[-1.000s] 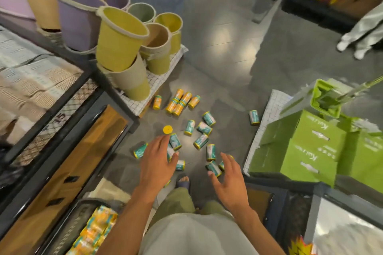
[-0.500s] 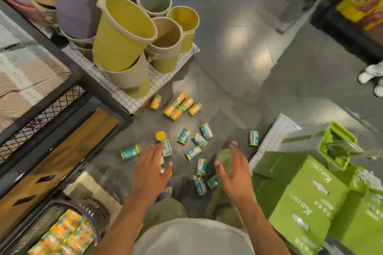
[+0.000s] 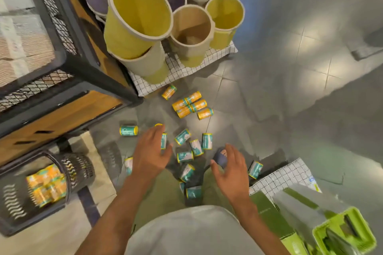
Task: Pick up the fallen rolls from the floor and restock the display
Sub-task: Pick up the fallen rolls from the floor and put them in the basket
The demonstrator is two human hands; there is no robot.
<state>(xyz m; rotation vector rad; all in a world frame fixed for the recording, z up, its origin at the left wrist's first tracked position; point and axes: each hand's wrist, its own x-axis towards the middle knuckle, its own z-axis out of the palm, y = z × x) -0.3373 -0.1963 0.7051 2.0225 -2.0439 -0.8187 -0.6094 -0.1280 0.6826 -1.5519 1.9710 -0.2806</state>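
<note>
Grey tiled floor (image 3: 269, 89) bearing the fallen rolls. A cluster of orange rolls (image 3: 190, 104) lies just off the near corner of the checked mat (image 3: 182, 72), on which pastel buckets (image 3: 136, 16) stand nested. Teal rolls (image 3: 195, 147) lie scattered nearer the person, between and beneath both hands. A lone teal roll (image 3: 128, 130) lies apart, near the foot of the dark shelf frame (image 3: 99, 80). The left hand (image 3: 151, 152) is held palm down over the teal rolls, its fingers (image 3: 155, 134) spread and relaxed, gripping nothing; whether they touch a roll cannot be told. The right hand (image 3: 233, 170) is likewise palm down, its fingers (image 3: 233, 154) spread and holding nothing, beside a sandalled foot (image 3: 220, 158). At the floor's lower left, a dark basket (image 3: 80, 172) holds orange-wrapped rolls (image 3: 47, 184). At the lower right, green cartons (image 3: 267, 213) rest on a second checked mat (image 3: 286, 174).
</note>
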